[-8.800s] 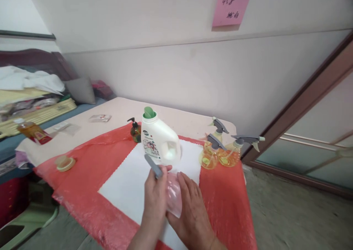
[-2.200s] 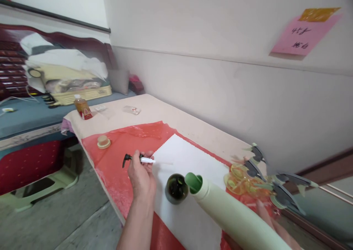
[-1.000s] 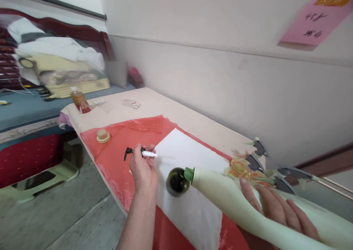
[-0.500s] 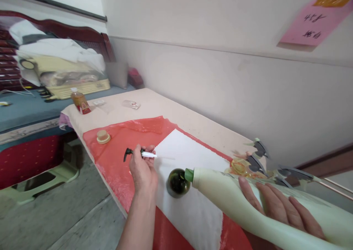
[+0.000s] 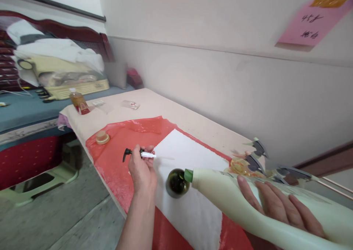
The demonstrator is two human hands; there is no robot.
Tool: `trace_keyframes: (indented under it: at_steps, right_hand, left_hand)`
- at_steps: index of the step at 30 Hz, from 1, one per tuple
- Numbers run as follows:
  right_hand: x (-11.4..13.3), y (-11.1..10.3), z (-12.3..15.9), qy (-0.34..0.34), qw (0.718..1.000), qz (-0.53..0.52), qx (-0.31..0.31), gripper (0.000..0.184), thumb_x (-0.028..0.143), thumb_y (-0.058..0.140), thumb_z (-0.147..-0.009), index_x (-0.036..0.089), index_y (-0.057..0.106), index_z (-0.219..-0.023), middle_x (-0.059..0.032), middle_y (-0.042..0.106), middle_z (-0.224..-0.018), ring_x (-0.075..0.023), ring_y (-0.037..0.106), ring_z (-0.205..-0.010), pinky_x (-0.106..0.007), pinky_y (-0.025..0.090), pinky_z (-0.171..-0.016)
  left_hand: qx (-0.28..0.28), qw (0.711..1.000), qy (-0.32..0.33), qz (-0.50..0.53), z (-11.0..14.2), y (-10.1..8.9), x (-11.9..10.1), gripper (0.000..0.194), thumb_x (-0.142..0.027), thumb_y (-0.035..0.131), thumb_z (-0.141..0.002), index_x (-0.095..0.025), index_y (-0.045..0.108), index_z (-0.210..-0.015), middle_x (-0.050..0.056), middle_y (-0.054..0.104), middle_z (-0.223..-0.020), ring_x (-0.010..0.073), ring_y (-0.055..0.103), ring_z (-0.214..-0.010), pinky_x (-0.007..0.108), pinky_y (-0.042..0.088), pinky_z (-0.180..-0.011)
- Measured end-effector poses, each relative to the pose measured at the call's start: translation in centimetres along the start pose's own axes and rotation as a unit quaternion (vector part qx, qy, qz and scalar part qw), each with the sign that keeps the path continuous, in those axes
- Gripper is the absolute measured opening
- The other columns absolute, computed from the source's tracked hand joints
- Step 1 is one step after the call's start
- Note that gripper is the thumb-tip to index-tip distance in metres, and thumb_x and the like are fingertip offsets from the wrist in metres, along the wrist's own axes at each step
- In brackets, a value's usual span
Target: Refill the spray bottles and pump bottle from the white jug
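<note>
My left hand (image 5: 142, 167) is closed round a pump dispenser head (image 5: 143, 154) with a black nozzle, a white body and a thin tube pointing right. My right hand (image 5: 284, 206) grips a large pale green jug (image 5: 220, 191), tilted almost level. Its green spout (image 5: 188, 175) is at the mouth of a dark green bottle (image 5: 178, 183); whether they touch I cannot tell. The bottle, seen from above, stands on a white cloth (image 5: 193, 213) laid over a red plastic sheet (image 5: 116, 158). A beige cap (image 5: 102, 137) lies on the sheet's far left part.
An amber bottle (image 5: 79, 102) and clear plastic packets (image 5: 130, 104) are at the table's far end. Sunglasses (image 5: 256, 161) lie by the right edge, behind the jug. A wall (image 5: 193, 77) runs along the far side; a stool (image 5: 41, 183) stands at left.
The view has shifted very slightly. Both hands hold nearly the same pose, and the jug's spout stays at the green bottle's mouth.
</note>
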State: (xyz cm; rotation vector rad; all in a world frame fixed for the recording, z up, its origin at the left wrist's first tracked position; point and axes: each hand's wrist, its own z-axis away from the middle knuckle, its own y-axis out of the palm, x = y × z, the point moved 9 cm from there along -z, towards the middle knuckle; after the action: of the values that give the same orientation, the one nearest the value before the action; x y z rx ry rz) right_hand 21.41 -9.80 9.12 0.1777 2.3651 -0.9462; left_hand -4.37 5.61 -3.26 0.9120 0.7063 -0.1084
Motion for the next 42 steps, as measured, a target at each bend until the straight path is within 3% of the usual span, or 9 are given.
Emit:
trace_keyframes:
  at_steps: [27,42]
  right_hand:
    - [-0.18,0.01,-0.43,-0.01,1.0,0.002,0.005,0.055,0.014,0.041,-0.089,0.013,0.042,-0.144,-0.0232,0.063,-0.123,-0.0393,0.063,-0.11,-0.056,0.049,-0.094]
    - [-0.56,0.13,0.09,-0.008,1.0,-0.006,0.009,0.055,0.018,0.037,-0.09,0.016,0.042,-0.144,-0.023,0.058,-0.131,-0.0397,0.055,-0.123,-0.058,0.045,-0.099]
  left_hand:
    - [-0.009,1.0,0.001,0.0,0.03,-0.1,0.23,0.017,-0.034,0.062,-0.08,-0.019,0.055,-0.076,0.002,0.067,-0.07,0.0162,0.069,-0.074,0.028,0.053,-0.07]
    - [-0.01,1.0,0.004,-0.004,-0.17,-0.14,0.08,0.018,-0.035,0.061,-0.081,-0.019,0.055,-0.076,0.002,0.067,-0.07,0.0154,0.068,-0.073,0.028,0.053,-0.072]
